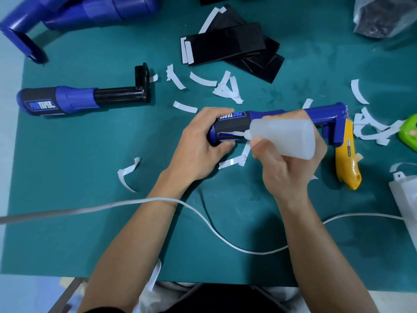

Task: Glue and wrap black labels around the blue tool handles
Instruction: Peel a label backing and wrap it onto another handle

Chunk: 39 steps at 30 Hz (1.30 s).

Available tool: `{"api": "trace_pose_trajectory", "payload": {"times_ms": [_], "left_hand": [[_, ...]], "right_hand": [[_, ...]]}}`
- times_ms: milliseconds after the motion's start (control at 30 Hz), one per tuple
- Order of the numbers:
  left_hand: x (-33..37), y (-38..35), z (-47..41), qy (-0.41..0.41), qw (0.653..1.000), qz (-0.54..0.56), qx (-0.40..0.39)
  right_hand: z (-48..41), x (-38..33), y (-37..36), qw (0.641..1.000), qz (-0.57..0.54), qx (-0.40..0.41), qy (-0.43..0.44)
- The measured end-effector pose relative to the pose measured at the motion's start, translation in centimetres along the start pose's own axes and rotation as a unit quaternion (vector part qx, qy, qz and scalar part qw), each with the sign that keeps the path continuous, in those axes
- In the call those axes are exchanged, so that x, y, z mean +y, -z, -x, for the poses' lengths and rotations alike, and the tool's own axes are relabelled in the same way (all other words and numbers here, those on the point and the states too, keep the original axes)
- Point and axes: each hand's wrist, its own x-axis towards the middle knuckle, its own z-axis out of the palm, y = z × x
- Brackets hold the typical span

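My left hand grips the butt end of a blue tool handle lying across the middle of the green mat. A black label with white lettering is wrapped round that handle. My right hand holds a translucent glue bottle, its nozzle touching the label's seam, where a white line of glue shows. A loose stack of black labels lies at the far middle. A second labelled tool lies to the left.
More blue tools are piled at the far left. White backing strips litter the mat. A yellow utility knife and a green object sit at the right. A white cable crosses the near side.
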Motion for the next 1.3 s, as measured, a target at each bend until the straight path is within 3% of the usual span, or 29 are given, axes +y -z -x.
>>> {"api": "trace_pose_trajectory", "payload": {"times_ms": [1300], "left_hand": [[-0.08, 0.06, -0.03, -0.001, 1.000, -0.006, 0.006]], "right_hand": [[-0.01, 0.39, 0.03, 0.999, 0.002, -0.029, -0.042]]}}
